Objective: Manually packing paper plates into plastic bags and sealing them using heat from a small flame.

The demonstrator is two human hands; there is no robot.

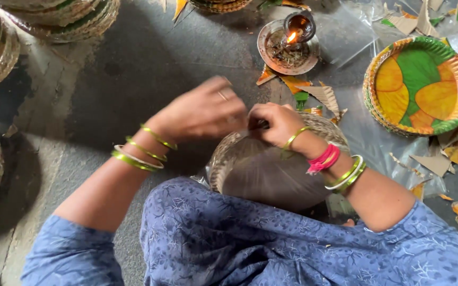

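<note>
Wrapped plate stack (271, 169) at centre, 6 o'clock of lamp. Left hand (202, 114) blurred, fingers curled at its top edge; right hand (276, 123) pinching the wrap there. Loose plates (419, 85) at 2 o'clock. Lit lamp (292, 42) at 12, unobstructed.

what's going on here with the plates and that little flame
A person seated on the grey floor works with both hands at the top edge of a stack of paper plates wrapped in clear plastic film. The left hand and right hand meet there, pinching the film. A small lit oil lamp on a round metal dish burns just beyond. A loose stack of green and yellow paper plates lies to the right, among cardboard scraps.
</note>
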